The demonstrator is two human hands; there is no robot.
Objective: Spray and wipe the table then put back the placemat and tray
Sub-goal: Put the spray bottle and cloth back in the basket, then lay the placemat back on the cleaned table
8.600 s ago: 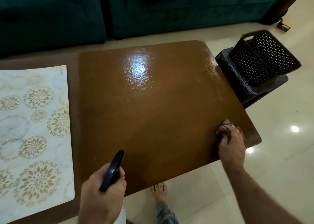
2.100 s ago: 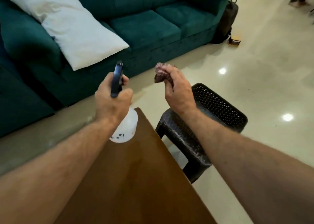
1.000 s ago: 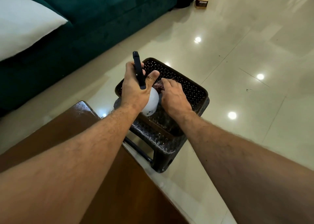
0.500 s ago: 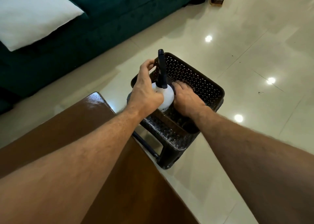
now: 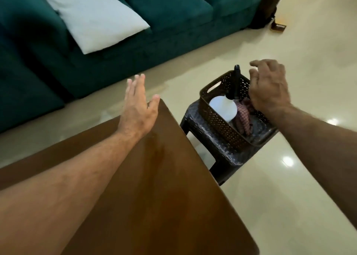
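Here the glossy brown wooden table [image 5: 154, 196] fills the near left, its top bare and shining, one rounded corner pointing far. Just right of that corner a white spray bottle with a dark trigger [image 5: 225, 107] stands in a dark perforated plastic basket [image 5: 228, 131] beside a crumpled checked cloth [image 5: 242, 117], all on a black stool [image 5: 222, 152]. The left hand [image 5: 138, 109] hovers flat, fingers straight; the right hand [image 5: 267, 88] hangs above the basket, fingers loosely spread, holding nothing.

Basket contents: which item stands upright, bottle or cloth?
The white spray bottle with the dark trigger stands upright at the basket's left side; the checked cloth lies crumpled beside it.
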